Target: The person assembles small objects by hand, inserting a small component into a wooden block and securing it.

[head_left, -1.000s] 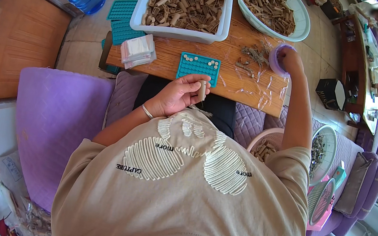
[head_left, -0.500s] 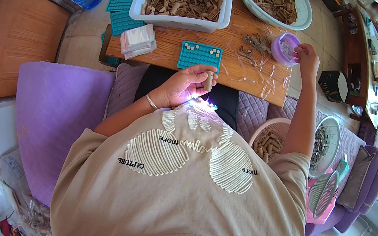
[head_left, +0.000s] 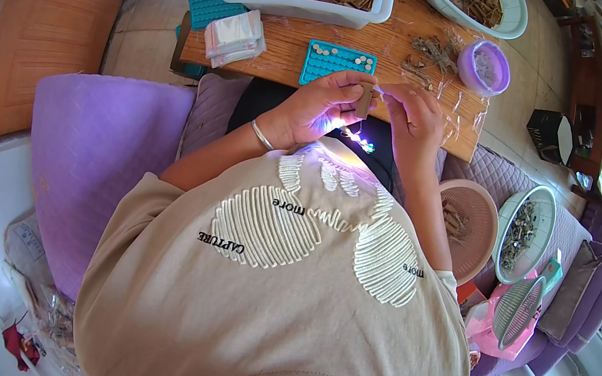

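Observation:
Just past the table's near edge, my left hand [head_left: 313, 106] is closed around a small brown tube [head_left: 364, 102], held upright between thumb and fingers. My right hand [head_left: 415, 118] pinches a small whitish piece [head_left: 379, 90] at the tube's upper end; the piece is too small to name. On the table beyond the hands lies a teal tray [head_left: 319, 68] of small hollows, with several round pale pieces along its far row. A purple bowl [head_left: 468, 71] of small whitish pieces stands at the table's right end.
A white tub [head_left: 308, 10] and a pale round basket [head_left: 514, 21] hold heaps of brown pieces at the back. Clear plastic bags [head_left: 234, 36] lie on the left, dry twigs [head_left: 436, 51] beside the bowl. A pink basket [head_left: 479, 254] sits on the sofa at right.
My right hand has left the purple bowl and come left to the tube, a whitish piece in its fingers. My left hand still holds the tube. The whole view has shifted slightly.

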The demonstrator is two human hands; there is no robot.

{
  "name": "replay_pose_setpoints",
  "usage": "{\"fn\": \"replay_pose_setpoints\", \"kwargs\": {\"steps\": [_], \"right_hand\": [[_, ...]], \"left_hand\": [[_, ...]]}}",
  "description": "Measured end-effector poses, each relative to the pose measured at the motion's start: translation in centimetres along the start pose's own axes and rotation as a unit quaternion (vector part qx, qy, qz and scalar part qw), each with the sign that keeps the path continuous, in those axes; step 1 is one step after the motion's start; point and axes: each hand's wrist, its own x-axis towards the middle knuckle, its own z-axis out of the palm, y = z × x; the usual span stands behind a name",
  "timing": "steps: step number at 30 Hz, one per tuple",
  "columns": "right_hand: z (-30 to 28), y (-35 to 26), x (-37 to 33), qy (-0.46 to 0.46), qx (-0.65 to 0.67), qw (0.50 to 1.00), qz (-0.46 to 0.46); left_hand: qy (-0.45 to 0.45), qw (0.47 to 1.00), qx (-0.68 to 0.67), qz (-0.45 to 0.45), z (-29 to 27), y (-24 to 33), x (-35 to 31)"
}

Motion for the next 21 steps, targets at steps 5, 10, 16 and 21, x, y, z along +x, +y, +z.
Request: {"fn": "replay_pose_setpoints", "kwargs": {"steps": [5,10,16,21], "right_hand": [[0.4,0.3,-0.5,-0.004,-0.042,0.998,-0.049],[0.3,0.2,-0.6,-0.036,-0.084,0.992,-0.085],[0.6,0.6,-0.6,-0.085,-0.109,0.985,-0.1],[0.5,0.9,-1.0,-0.076,-0.013,0.996,0.045]], "left_hand": [[0.055,0.998,-0.003,-0.011,1.8,0.6,-0.7],[0.003,1.0,-0.002,-0.002,0.3,0.1,-0.7],[0.043,0.999,0.018,-0.028,0.8,0.1,-0.9],[0.042,0.998,-0.027,-0.033,0.2,-0.3,-0.7]]}}
